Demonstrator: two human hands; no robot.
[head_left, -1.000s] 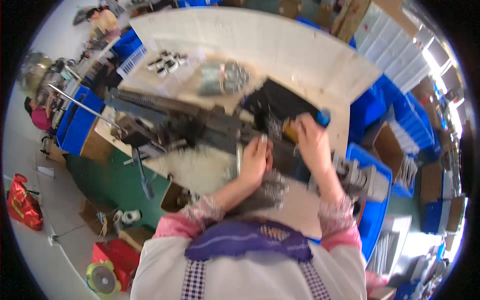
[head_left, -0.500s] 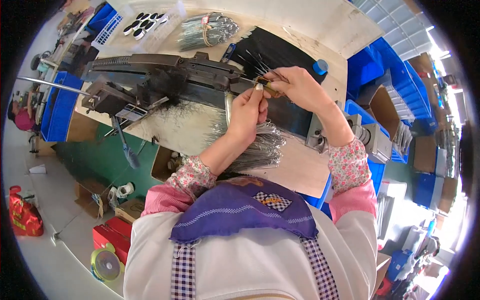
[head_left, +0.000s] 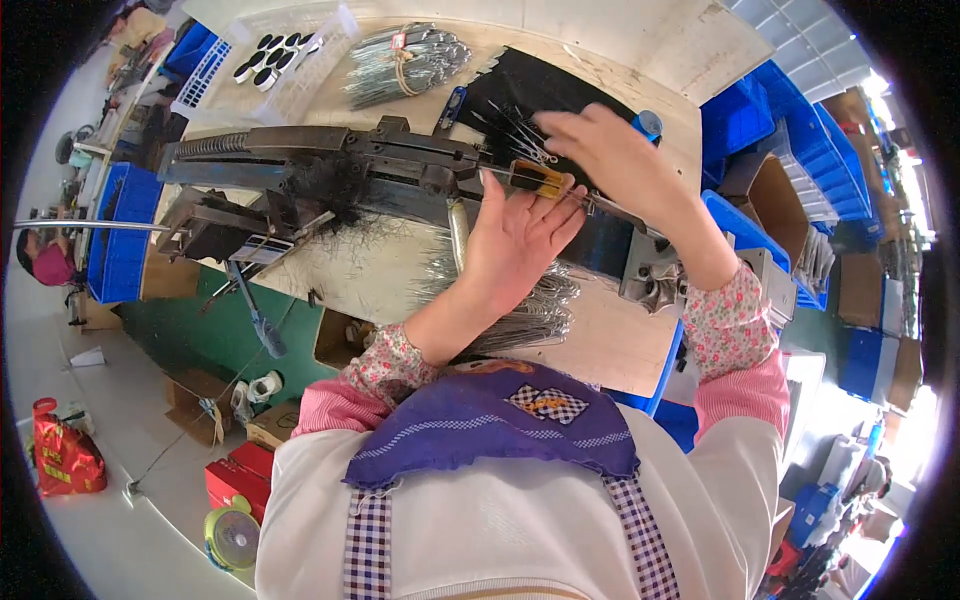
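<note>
My left hand (head_left: 520, 232) is open, palm flat and fingers spread, at the near side of a yellow-amber block (head_left: 540, 178) at the right end of a long dark metal machine (head_left: 400, 160). Its fingertips lie against or just beside that block. My right hand (head_left: 610, 155) hovers above and to the right of the block, fingers stretched leftward and slightly blurred, with nothing visible in them. Beneath those fingers several thin wire pieces with looped ends (head_left: 535, 148) rest on a black mat (head_left: 570, 95). A bundle of silvery wires (head_left: 530, 305) lies under my left wrist.
Behind the machine are a tied wire bundle (head_left: 405, 65), a clear basket (head_left: 330, 65) with black-and-white round pieces, and a blue-handled tool (head_left: 453, 105). A blue round container (head_left: 648, 124) stands beyond my right hand. Dark bristly fibres (head_left: 335, 185) cling to the machine. Blue bins (head_left: 740, 130) stand at right.
My left hand has opened from a pinch and spread flat beside the amber block. My right hand has come away from it, up and to the right, with its fingers straightened.
</note>
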